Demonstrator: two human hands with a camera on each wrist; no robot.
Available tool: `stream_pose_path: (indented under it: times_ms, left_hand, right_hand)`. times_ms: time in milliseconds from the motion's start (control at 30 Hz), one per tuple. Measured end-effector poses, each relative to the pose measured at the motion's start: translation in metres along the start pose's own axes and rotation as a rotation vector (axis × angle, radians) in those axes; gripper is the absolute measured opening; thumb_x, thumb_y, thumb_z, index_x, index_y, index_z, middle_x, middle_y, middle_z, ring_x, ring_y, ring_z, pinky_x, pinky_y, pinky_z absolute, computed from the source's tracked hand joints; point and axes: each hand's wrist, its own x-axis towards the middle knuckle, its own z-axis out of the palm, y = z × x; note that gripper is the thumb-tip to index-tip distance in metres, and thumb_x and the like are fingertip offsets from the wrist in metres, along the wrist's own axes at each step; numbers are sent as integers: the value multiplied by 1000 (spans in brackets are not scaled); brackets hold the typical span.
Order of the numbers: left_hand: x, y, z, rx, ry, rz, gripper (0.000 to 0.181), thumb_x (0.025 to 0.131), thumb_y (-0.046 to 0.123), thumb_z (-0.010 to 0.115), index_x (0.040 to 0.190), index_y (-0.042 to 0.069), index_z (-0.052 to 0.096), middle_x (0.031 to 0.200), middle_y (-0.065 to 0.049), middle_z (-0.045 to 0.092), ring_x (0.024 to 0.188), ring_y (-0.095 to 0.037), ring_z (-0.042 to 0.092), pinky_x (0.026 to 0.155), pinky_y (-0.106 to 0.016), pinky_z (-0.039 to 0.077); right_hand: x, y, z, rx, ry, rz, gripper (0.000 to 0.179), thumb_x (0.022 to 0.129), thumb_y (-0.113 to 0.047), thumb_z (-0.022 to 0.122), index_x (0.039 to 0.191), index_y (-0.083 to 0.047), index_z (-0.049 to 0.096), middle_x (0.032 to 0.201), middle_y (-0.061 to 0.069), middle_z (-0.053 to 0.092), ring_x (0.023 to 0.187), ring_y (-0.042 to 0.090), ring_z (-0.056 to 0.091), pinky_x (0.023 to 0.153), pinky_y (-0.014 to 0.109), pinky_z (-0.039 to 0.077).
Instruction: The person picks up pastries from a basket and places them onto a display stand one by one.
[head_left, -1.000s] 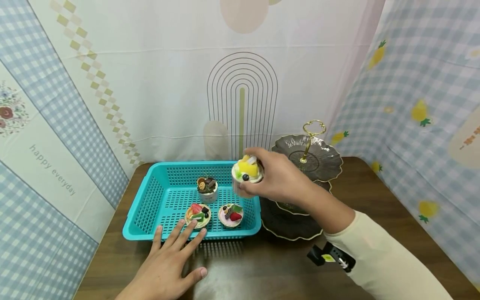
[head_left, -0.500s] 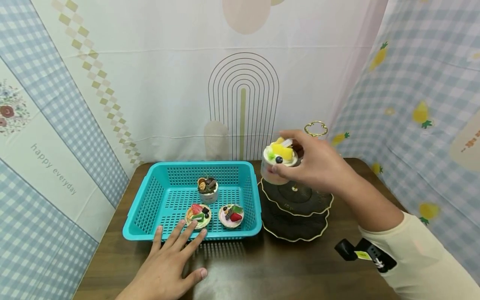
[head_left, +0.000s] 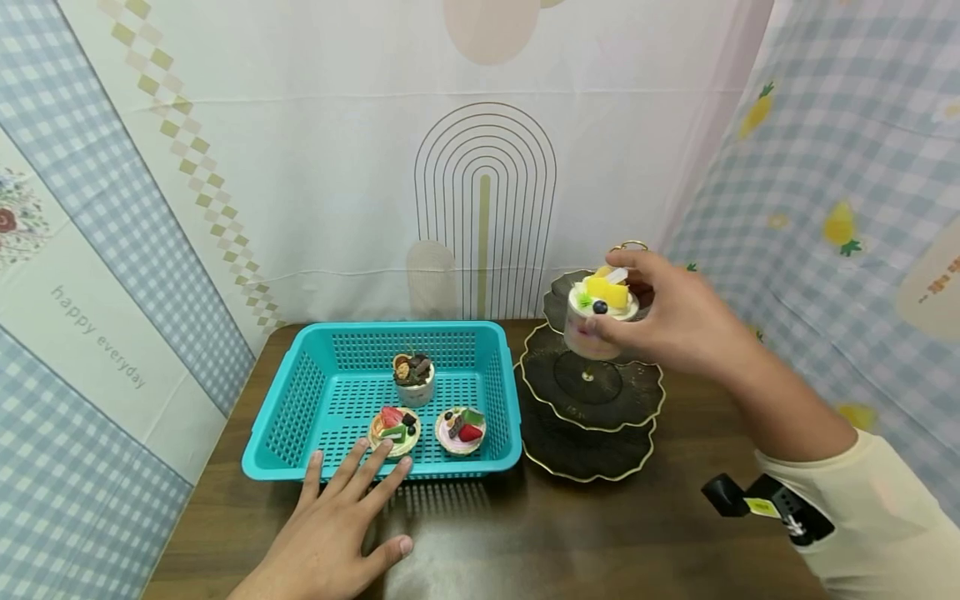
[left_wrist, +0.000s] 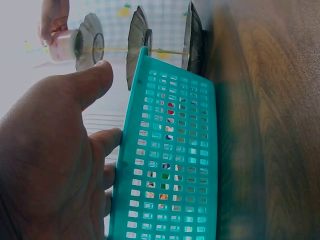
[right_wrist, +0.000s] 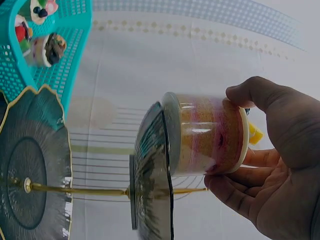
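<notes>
My right hand (head_left: 678,321) grips a clear dessert cup (right_wrist: 207,135) of layered cake, topped with cream, yellow fruit and a blueberry. In the right wrist view its base is right at the top plate (right_wrist: 156,170) of a three-tier stand with gold-rimmed plates. From the head, the cup and hand hide much of that top plate. My left hand (head_left: 337,517) lies with fingers spread at the front rim of a turquoise basket (head_left: 258,442). Inside the basket stand a chocolate-topped cup (head_left: 415,382), a strawberry-and-kiwi tart (head_left: 395,432) and a berry-topped tart (head_left: 461,431).
The stand's middle plate (head_left: 540,383) and wide bottom plate (head_left: 540,450) sit just right of the basket. A gold ring handle (head_left: 628,245) rises from its top. Behind the wooden table (head_left: 525,542) hangs a patterned cloth (head_left: 337,167).
My right hand has carried the dessert cup from above the basket's right end rightward to the top of the stand. The left hand has stayed at the basket rim.
</notes>
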Motion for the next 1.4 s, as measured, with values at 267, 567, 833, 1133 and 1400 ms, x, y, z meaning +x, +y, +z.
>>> stream_pose_path:
  times_ms: [267, 567, 833, 1133, 1400]
  left_hand:
    - [0, 0, 0, 2, 2, 3, 79, 96, 76, 44, 162, 35, 30, 170, 3, 19, 157, -27, 8, 117, -66, -9]
    - [0, 0, 0, -6, -6, -4, 79, 95, 76, 44, 162, 35, 31, 170, 2, 20, 157, -27, 7, 116, -66, -11]
    - [-1, 0, 0, -13, 4, 0, 79, 96, 75, 46, 162, 35, 31, 169, 1, 21, 156, -27, 8, 117, -66, -10]
    - [-1, 1, 1, -12, 12, 0, 79, 96, 74, 46, 162, 34, 31, 169, 1, 21, 156, -28, 8, 117, -65, -12]
    - [-1, 1, 0, -8, -1, -4, 80, 95, 76, 44, 162, 35, 30, 170, 1, 19, 157, -27, 6, 117, -64, -13]
  right_hand:
    - [-3, 14, -6, -30, 11, 49, 81, 84, -47, 82, 150, -15, 49, 126, 18, 65, 114, 33, 62, 89, 50, 49]
    - [-3, 24, -6, -62, 17, 55, 85, 84, -50, 82, 150, -9, 48, 128, 25, 64, 118, 38, 62, 93, 56, 48]
    - [-3, 29, -5, -82, 3, 62, 91, 84, -53, 81, 152, -6, 44, 129, 27, 63, 118, 39, 62, 92, 56, 48]
    - [-8, 29, -4, -97, 27, 64, 89, 86, -52, 79, 153, -7, 43, 128, 24, 63, 117, 38, 61, 87, 55, 49]
    - [-19, 20, -9, -130, 159, 5, 81, 86, -38, 82, 150, -3, 48, 137, 23, 55, 112, 44, 55, 84, 59, 46]
